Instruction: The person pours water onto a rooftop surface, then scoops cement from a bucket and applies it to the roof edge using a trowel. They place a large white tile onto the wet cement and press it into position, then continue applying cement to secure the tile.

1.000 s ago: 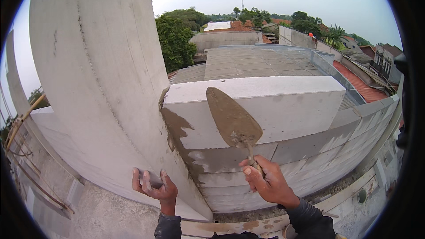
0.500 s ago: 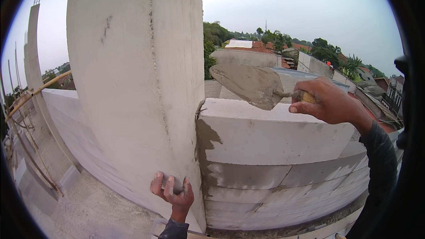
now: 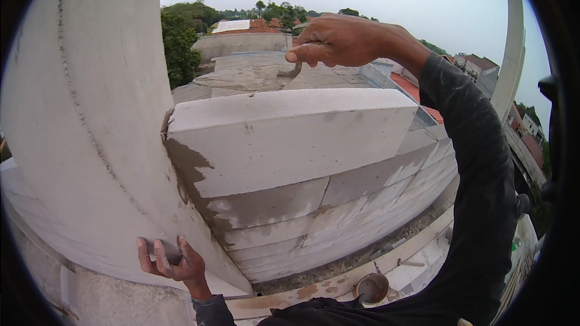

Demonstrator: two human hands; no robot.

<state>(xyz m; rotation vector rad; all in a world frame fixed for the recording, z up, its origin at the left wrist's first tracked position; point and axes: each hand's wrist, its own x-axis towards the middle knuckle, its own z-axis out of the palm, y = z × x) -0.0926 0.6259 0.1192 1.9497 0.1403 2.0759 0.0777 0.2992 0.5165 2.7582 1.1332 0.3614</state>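
Observation:
My right hand [image 3: 341, 39] is closed on the handle of a trowel, held out above and beyond the top of the wall. The trowel's blade [image 3: 244, 76], coated in grey mortar, lies nearly level behind the top white block [image 3: 290, 139]. That block sits at the end of the wall beside a tall pale concrete column [image 3: 103, 102]. Wet mortar [image 3: 190, 160] darkens the joint between block and column. Low against the column's face, my left hand [image 3: 175, 265] has curled fingers, with something small and grey between fingers and thumb that I cannot make out.
Below the top block run several courses of pale blocks [image 3: 338, 217] with mortar smears. A round bucket [image 3: 371, 288] stands near the wall's foot on planks. Roofs [image 3: 235, 60] and trees lie beyond the wall; another column [image 3: 510, 54] rises at the right.
My view has turned to the right, so column and wall sit further left. The right hand has reached outward, taking the trowel's blade down behind the top block. The left hand keeps its place by the column.

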